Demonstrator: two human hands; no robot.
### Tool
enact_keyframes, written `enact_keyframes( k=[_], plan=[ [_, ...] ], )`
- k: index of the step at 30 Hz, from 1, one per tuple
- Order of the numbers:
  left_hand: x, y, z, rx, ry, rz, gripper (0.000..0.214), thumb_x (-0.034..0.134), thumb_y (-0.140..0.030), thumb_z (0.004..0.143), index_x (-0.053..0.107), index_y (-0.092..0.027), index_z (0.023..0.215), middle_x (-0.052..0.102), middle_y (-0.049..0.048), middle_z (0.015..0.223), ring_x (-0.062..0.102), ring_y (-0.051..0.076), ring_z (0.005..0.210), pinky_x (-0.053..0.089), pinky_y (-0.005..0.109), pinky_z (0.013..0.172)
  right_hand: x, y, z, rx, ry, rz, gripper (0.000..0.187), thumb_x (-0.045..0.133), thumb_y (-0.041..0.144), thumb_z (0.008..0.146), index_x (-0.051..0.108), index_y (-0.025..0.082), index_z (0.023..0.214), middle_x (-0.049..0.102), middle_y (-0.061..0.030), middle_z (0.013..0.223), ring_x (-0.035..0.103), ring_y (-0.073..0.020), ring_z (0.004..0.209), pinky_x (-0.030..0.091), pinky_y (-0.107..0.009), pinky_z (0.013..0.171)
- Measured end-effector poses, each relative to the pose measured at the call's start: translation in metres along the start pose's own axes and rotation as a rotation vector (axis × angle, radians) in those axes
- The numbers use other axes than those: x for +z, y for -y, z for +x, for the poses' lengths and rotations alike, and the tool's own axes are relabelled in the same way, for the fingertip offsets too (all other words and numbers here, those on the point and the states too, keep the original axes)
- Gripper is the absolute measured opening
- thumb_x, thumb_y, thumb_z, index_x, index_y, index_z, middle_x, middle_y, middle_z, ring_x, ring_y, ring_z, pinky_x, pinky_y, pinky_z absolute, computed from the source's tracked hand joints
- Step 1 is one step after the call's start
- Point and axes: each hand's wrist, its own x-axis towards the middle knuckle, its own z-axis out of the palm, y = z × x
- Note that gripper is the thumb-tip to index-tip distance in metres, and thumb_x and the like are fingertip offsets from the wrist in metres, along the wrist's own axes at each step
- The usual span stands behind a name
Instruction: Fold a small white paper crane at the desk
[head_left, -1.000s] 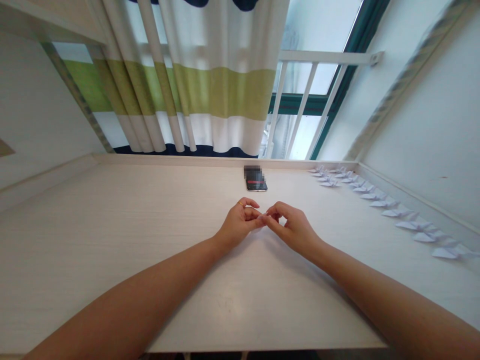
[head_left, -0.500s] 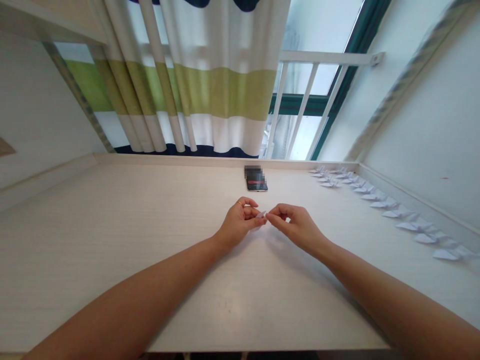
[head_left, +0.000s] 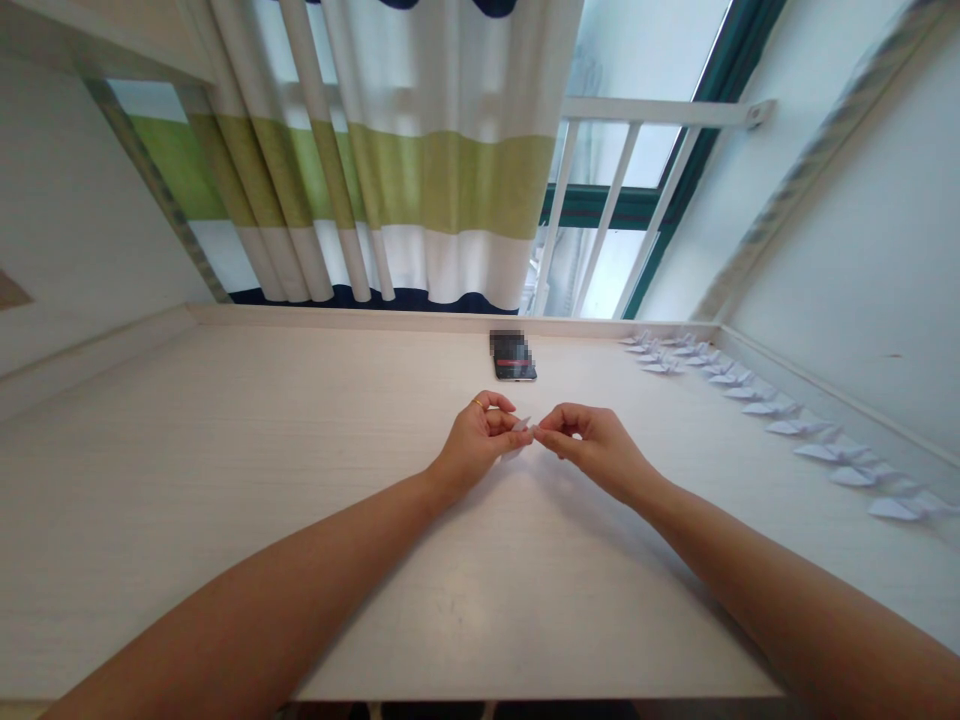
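Between my two hands is a small folded piece of white paper (head_left: 522,424), mostly covered by my fingers. My left hand (head_left: 480,435), with a gold ring on one finger, pinches it between thumb and fingers from the left. From the right, my right hand (head_left: 589,440) closes thumb and forefinger on the paper's right end. Both hands are just above the pale wooden tabletop (head_left: 457,580). Along the right side, folded white paper cranes (head_left: 772,408) stand in a slanting row.
A dark phone (head_left: 514,357), partly pixelated, lies beyond my hands near the table's back ledge. Behind the ledge hang striped curtains (head_left: 450,185), beside a white railing (head_left: 652,114) and a window. A white wall (head_left: 885,300) borders the table on the right.
The hands stay in nearly the same place, still pinching the paper. My right fingertips have shifted very slightly, and the view has tilted a little.
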Motion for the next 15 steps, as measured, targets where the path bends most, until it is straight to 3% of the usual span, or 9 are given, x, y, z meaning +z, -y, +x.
enact_keyframes(
  k=[6,15],
  plan=[
    [-0.0011,0.0007,0.0007,0.011,-0.002,-0.011,0.040,0.073,-0.020,0.056,0.041,-0.016,0.080,0.062,-0.0037,0.060,0.056,0.008,0.053,0.038,0.021,0.054,-0.0046,0.0013,0.0024,0.021,0.086,0.033,0.023,0.066,0.032,0.059,0.061,0.013,0.072,0.058,-0.0010,0.063,0.049,-0.0107,0.057,0.039,-0.025,0.054],
    [0.0023,-0.0005,-0.0016,-0.030,0.035,0.052,0.040,0.073,-0.022,0.056,0.042,-0.017,0.081,0.062,-0.0024,0.062,0.056,0.009,0.057,0.040,0.024,0.059,-0.0005,0.0015,-0.0002,-0.108,-0.007,-0.154,0.015,0.055,0.026,0.070,0.060,0.015,0.062,0.058,-0.0002,0.058,0.048,-0.0098,0.053,0.037,-0.022,0.051]
  ],
)
